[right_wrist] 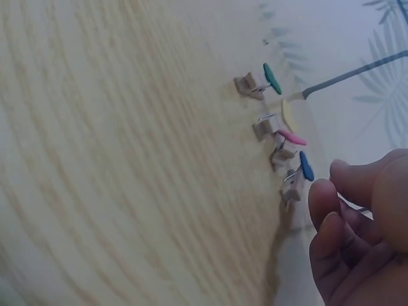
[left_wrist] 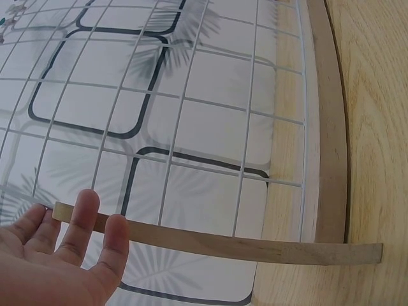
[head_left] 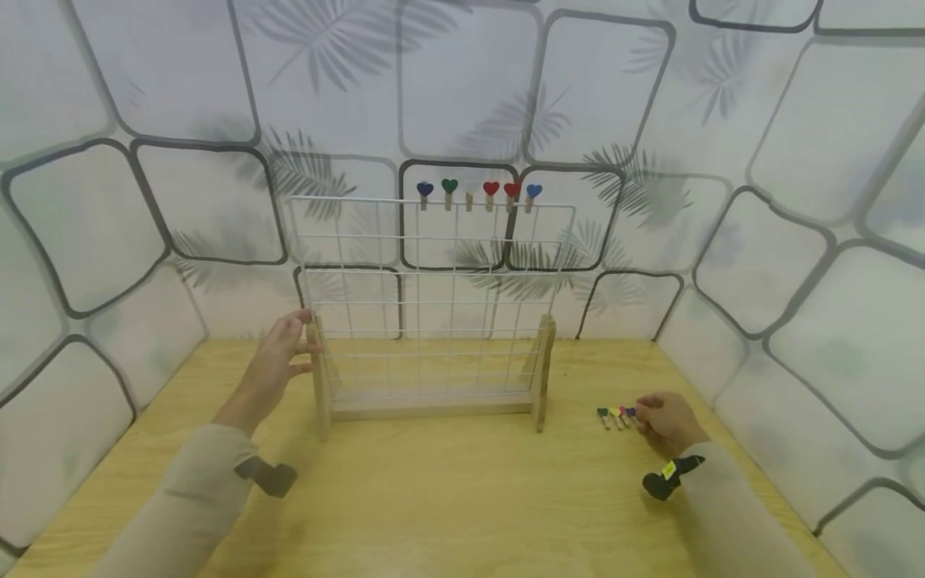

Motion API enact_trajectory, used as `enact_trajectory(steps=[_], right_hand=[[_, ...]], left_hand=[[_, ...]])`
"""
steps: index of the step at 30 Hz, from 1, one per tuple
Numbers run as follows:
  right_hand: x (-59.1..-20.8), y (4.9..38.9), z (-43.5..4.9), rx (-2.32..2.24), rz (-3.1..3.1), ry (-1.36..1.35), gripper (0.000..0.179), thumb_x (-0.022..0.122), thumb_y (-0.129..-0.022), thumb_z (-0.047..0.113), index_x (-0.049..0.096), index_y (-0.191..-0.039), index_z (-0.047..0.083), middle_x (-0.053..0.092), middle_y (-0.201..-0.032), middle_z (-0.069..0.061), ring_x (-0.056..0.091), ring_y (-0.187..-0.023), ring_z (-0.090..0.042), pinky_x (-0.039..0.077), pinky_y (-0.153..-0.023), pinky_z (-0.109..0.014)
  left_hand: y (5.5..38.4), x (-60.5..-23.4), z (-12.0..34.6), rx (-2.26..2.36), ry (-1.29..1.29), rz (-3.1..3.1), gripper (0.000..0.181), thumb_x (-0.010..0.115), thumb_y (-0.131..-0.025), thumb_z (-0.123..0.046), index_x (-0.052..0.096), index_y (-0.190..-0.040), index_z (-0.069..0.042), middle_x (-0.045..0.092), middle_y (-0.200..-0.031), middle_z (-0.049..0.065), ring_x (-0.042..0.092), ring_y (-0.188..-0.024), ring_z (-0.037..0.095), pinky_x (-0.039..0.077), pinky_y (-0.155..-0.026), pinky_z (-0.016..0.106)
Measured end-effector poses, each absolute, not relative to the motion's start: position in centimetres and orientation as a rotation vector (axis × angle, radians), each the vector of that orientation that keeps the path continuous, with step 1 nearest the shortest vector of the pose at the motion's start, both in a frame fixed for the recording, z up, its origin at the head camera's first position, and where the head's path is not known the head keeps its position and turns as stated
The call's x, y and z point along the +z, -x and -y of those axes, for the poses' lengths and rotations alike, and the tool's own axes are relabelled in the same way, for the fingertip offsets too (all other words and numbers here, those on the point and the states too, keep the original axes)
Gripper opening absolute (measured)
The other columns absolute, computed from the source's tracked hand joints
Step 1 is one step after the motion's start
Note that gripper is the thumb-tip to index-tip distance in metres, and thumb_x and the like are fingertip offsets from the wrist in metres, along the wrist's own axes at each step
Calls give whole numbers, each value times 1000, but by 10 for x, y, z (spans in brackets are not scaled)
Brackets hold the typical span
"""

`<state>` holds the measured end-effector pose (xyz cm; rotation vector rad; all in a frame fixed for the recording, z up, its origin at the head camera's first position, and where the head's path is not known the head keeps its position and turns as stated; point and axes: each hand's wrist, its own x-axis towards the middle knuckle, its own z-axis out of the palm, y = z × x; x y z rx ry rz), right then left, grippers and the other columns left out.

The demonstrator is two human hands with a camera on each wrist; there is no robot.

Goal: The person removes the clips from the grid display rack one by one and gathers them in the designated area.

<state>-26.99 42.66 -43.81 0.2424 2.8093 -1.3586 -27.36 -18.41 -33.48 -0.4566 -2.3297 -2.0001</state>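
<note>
A white wire grid rack (head_left: 433, 303) stands upright between wooden feet on the table. My left hand (head_left: 275, 361) is at its left wooden post (left_wrist: 210, 245); the fingers (left_wrist: 81, 220) lie fairly straight against the post's upper end. At the right, my right hand (head_left: 668, 419) hovers beside a short row of small wooden clothespins with heart tops. These include a green-heart clothespin (right_wrist: 252, 85), a yellow one (right_wrist: 268, 126), a pink one (right_wrist: 284, 152) and a dark blue one (right_wrist: 293, 186). Its loosely bent fingertips are just off the dark blue heart, with nothing visible between them.
Several heart clothespins are clipped along the rack's top wire, among them a dark blue (head_left: 425, 189), a green (head_left: 450, 186), a red (head_left: 491, 189) and a light blue one (head_left: 534, 193). Patterned walls (head_left: 817, 112) enclose the wooden table (head_left: 448, 498) at the back and sides.
</note>
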Motion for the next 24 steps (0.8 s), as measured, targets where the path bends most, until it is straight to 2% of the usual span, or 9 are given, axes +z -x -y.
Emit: enact_trajectory(steps=[3, 6, 9, 17, 24], right_hand=[[-430, 271, -425, -1276, -2885, -215, 39, 52, -98, 11, 50, -124, -18, 66, -88, -17, 62, -71, -16, 54, -62, -28], [-418, 275, -420, -1297, -2908, -148, 41, 50, -101, 16, 49, -127, -16, 63, -107, -29, 64, -76, -16, 55, -64, -29], [-400, 281, -410, -1378, -2902, -65, 43, 51, -102, 19, 49, -128, -15, 58, -118, -32, 64, -76, -12, 55, -64, -28], [-349, 291, -369, -1380, -2897, 209, 43, 50, -103, 26, 53, -126, -9, 63, -111, -21, 64, -79, -17, 54, -65, -32], [-300, 295, -314, -1389, -2831, 432, 32, 52, -103, 21, 59, -120, -5, 64, -108, -17, 64, -77, -19, 54, -66, -36]], left_hand=[[274, -333, 183, -2011, 457, 2329, 66, 21, -106, -43, 11, -152, 2, 11, -155, 22, 45, -111, 18, 44, -89, 35], [274, -332, 182, -2015, 453, 2329, 65, 21, -106, -43, 11, -153, 2, 11, -155, 22, 44, -113, 22, 43, -91, 37], [275, -331, 182, -2014, 451, 2327, 65, 21, -106, -43, 10, -153, 1, 11, -155, 22, 43, -115, 25, 43, -91, 38], [275, -335, 184, -2015, 427, 2333, 65, 21, -106, -43, 11, -153, 1, 10, -156, 22, 48, -110, 16, 46, -87, 31], [274, -336, 184, -1997, 450, 2333, 67, 21, -106, -44, 10, -152, 2, 11, -155, 23, 44, -116, 27, 44, -90, 34]])
